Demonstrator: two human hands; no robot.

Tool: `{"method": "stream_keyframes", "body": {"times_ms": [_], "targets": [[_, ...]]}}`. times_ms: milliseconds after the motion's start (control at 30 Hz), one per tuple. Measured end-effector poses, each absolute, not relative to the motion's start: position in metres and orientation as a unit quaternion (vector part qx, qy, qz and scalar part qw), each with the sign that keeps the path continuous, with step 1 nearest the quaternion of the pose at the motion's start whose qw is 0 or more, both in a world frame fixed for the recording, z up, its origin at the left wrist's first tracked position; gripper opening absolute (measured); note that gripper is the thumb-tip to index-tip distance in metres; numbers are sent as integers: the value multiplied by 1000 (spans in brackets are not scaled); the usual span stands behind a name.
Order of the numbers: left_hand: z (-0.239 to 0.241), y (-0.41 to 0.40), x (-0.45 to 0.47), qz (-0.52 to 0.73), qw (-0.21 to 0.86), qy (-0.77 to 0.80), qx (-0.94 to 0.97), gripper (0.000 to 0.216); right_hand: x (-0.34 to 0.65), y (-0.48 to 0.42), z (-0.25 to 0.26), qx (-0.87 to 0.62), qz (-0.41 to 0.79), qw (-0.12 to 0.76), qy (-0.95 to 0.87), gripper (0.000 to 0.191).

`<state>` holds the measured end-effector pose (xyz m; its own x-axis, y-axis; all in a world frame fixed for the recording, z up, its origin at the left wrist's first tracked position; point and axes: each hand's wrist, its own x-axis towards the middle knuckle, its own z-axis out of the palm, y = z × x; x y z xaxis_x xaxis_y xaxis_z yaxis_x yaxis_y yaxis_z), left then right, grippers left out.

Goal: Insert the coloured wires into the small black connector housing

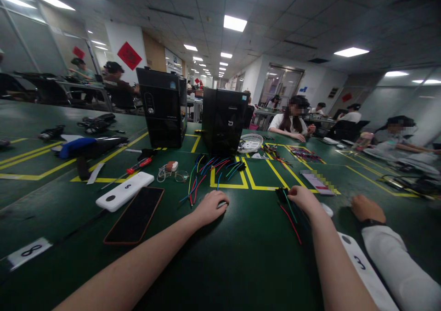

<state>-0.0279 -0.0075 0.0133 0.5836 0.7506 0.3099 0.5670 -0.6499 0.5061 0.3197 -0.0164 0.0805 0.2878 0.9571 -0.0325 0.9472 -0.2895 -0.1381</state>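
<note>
My left hand (211,206) rests low over the table with its fingers curled. A small pale edge shows at the fingertips, too little to name. My right hand (305,201) pinches a black connector (281,194) that has red and green wires hanging from it. Between and beyond my hands lies a spread of loose wires (203,168) in red, blue, green and yellow, with black ends, in front of a black computer case (225,122). A white object (327,210) is partly hidden behind my right wrist.
To the left lie a phone (136,217), a white power bank (126,191), glasses (181,176) and a red screwdriver (138,165). A second black case (161,109) stands behind. At right are a co-worker's hand (368,208), another phone (317,182) and a white basket (251,143).
</note>
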Motion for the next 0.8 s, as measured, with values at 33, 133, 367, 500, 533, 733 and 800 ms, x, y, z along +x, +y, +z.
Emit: {"method": "stream_keyframes", "body": {"times_ms": [33, 133, 367, 500, 533, 733, 800], "targets": [[13, -7, -28, 256, 179, 378, 871, 16, 317, -18, 82, -796, 62, 37, -601, 17], [12, -7, -28, 256, 178, 379, 871, 16, 299, -21, 83, -783, 84, -21, -616, 15], [13, -8, -27, 257, 183, 377, 871, 16, 248, -19, 65, -818, 44, -100, -564, 29], [14, -7, -26, 255, 184, 376, 871, 16, 237, -19, 63, -812, 41, -94, -575, 27], [13, -7, -27, 256, 184, 376, 871, 16, 235, -19, 62, -808, 42, -91, -581, 27], [13, -7, -27, 257, 181, 376, 872, 16, 229, -16, 56, -784, 56, -72, -614, 27], [13, -7, -27, 255, 182, 376, 872, 16, 230, -15, 55, -777, 60, -64, -624, 28]]}}
